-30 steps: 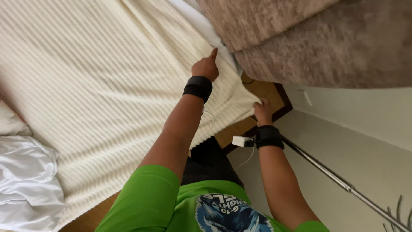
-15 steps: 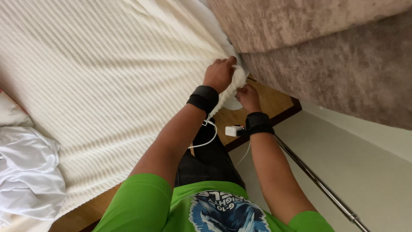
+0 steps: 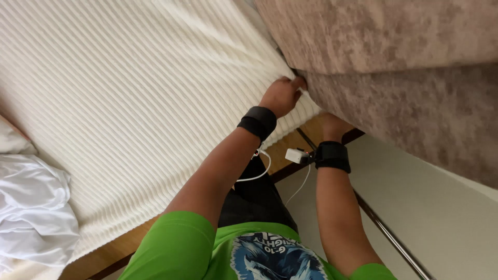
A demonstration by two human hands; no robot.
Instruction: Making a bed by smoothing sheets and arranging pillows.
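A cream ribbed bed cover (image 3: 135, 103) spreads over the mattress. My left hand (image 3: 282, 96) pinches its corner with closed fingers, right against a brown plush headboard (image 3: 394, 67). My right hand (image 3: 332, 126) sits just below that corner, over the wooden bed frame (image 3: 306, 137); its fingers are hidden under the plush edge. Both wrists carry black bands, and a small white device with a cable (image 3: 295, 155) hangs by the right wrist.
A crumpled white sheet (image 3: 31, 218) lies at the left edge of the bed. A metal pole (image 3: 389, 236) runs diagonally across the pale floor at the lower right. My green shirt fills the bottom.
Both hands bunched up the cover's corner, then pushed it toward the headboard. The left hand now presses the corner into the gap and the right has dropped below it.
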